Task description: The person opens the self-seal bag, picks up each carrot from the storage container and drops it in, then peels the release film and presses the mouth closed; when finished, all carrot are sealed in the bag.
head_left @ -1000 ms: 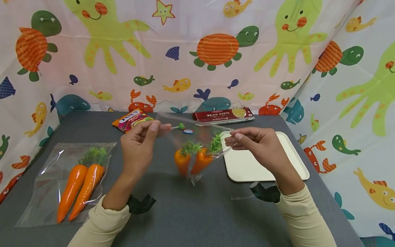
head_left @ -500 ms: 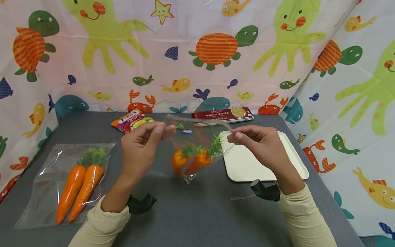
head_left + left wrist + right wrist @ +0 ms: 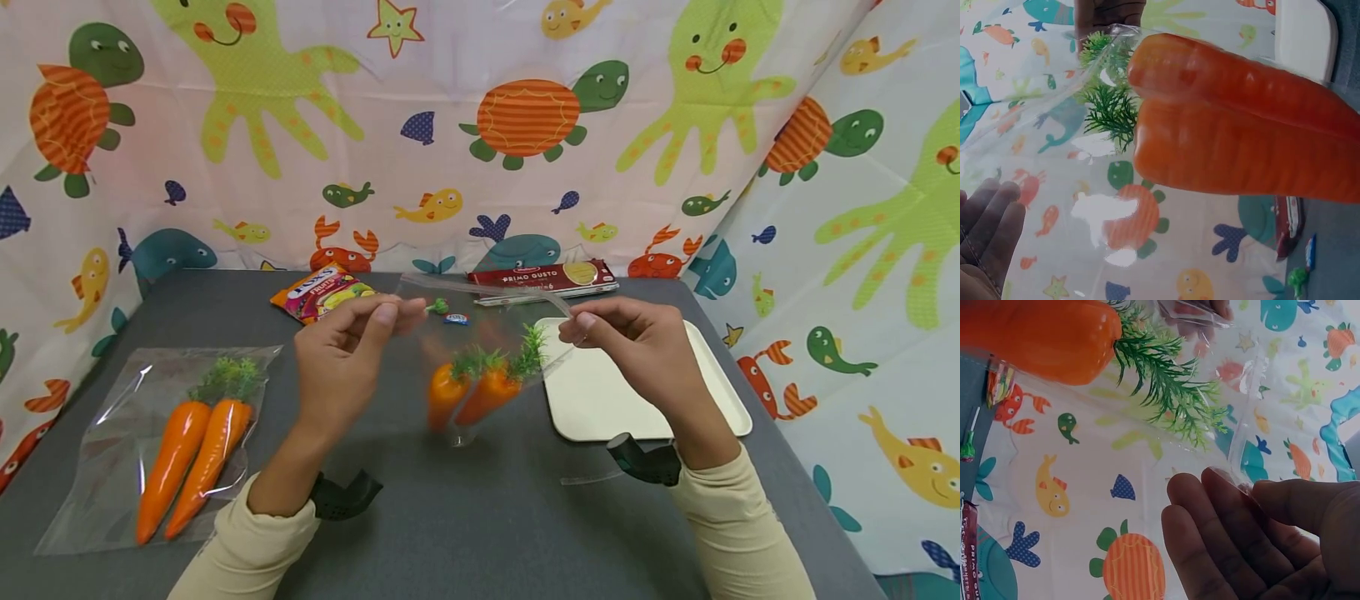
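Observation:
A clear plastic bag (image 3: 487,333) hangs above the grey table (image 3: 465,517) with two orange toy carrots (image 3: 468,396) with green tops inside. My left hand (image 3: 352,350) pinches the bag's top left edge, and my right hand (image 3: 637,346) pinches its top right edge. The carrots (image 3: 1241,131) fill the left wrist view behind the film; the right wrist view shows one carrot (image 3: 1041,337), its green leaves (image 3: 1166,381) and my curled fingers (image 3: 1235,544).
A second clear bag (image 3: 161,442) with two carrots lies flat at the left. A cream tray (image 3: 637,408) sits at the right. At the back lie a candy packet (image 3: 322,292), a red spaghetti box (image 3: 543,279) and small sweets (image 3: 447,312). Patterned curtains wall the table.
My right hand has shifted slightly right and up, stretching the bag's mouth. The carrots have swung a little inside the hanging bag. The left hand stays put.

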Tool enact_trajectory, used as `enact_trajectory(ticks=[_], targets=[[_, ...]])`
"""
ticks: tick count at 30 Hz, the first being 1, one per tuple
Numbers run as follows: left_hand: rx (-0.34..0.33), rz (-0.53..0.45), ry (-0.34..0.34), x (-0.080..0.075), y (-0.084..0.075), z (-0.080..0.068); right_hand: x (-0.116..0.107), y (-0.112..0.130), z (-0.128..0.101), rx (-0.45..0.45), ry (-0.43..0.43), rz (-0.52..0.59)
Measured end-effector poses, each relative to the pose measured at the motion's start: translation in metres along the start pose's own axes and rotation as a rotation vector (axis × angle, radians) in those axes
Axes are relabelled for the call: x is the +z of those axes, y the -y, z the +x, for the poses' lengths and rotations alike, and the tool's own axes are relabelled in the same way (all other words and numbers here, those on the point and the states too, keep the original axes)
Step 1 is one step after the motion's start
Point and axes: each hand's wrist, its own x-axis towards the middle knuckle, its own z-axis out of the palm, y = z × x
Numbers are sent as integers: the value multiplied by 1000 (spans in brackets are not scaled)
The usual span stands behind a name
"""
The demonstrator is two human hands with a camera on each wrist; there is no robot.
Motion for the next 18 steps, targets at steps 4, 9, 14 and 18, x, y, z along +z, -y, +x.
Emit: enact_trajectory(ticks=[4, 9, 14, 18], targets=[[-24, -1, 1, -1, 1, -1, 0, -2, 1, 1, -10, 4], [-36, -8, 41, 1, 1, -1, -3, -5, 3, -10, -49, -93], [-25, 0, 67, 4, -2, 0, 2, -2, 9, -118, -130, -170], [-26, 26, 96, 5, -4, 0, 10, 7, 10, -313, -161, -100]])
